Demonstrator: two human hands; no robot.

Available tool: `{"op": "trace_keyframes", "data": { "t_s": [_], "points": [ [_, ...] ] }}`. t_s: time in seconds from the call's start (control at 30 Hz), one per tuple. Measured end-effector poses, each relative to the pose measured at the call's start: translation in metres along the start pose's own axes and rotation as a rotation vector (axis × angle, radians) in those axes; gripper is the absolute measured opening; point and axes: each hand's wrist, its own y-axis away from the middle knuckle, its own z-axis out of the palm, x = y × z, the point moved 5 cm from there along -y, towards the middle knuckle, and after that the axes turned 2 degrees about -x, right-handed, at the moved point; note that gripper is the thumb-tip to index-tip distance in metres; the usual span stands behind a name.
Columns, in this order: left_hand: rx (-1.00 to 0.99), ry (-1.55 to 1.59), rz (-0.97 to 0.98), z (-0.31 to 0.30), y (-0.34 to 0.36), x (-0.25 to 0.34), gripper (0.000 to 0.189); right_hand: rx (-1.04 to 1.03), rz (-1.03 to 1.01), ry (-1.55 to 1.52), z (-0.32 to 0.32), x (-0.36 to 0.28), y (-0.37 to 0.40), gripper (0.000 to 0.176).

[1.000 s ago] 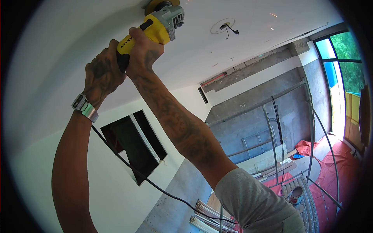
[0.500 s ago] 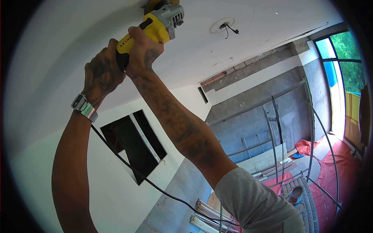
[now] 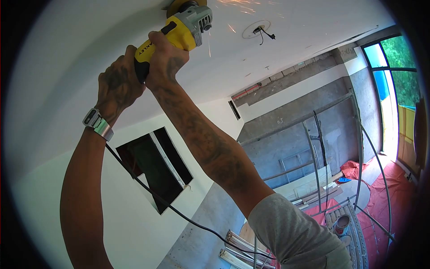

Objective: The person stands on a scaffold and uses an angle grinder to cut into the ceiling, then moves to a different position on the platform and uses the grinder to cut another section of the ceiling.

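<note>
Overhead, a yellow and grey angle grinder [image 3: 181, 33] is held up against the white ceiling [image 3: 219, 62]. Its disc [image 3: 178, 6] is at the top edge of the view, partly cut off, and sparks [image 3: 237, 6] fly off to the right. My left hand [image 3: 120, 81] is closed round the rear end of the grinder's body and wears a metal-banded watch [image 3: 97, 123] at the wrist. Wrapped round the middle of the body is my right hand [image 3: 166, 60], beside the left. A black cord [image 3: 192, 221] hangs from behind the left wrist.
A round ceiling hole with loose wires [image 3: 262, 31] lies right of the grinder. Below stand metal scaffold frames [image 3: 311, 143] and a perforated platform [image 3: 358, 233] carrying a paint can [image 3: 342, 223]. Red sheeting [image 3: 394, 193] covers floor by the window. A wall opening [image 3: 154, 166] is at left.
Orange sparks now spray from the disc across the ceiling; half a second ago there were almost none. Both hands and the grinder stay in nearly the same place.
</note>
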Motion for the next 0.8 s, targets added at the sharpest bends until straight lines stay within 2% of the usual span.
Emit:
{"op": "trace_keyframes", "data": {
  "t_s": [0.47,0.67,0.8],
  "points": [
    [0.018,-0.006,0.025,0.0023,0.0013,-0.0028,0.044,0.035,-0.030,0.031,-0.0019,0.0062,-0.0032,0.036],
    [0.008,-0.007,0.018,0.0010,0.0019,-0.0010,0.044,0.023,0.032,0.004,-0.0009,0.0015,0.0022,0.038],
    [0.024,0.002,0.023,0.0010,0.0015,-0.0019,0.045,0.008,-0.017,0.006,0.0005,0.0008,0.0012,0.036]
  ]
}}
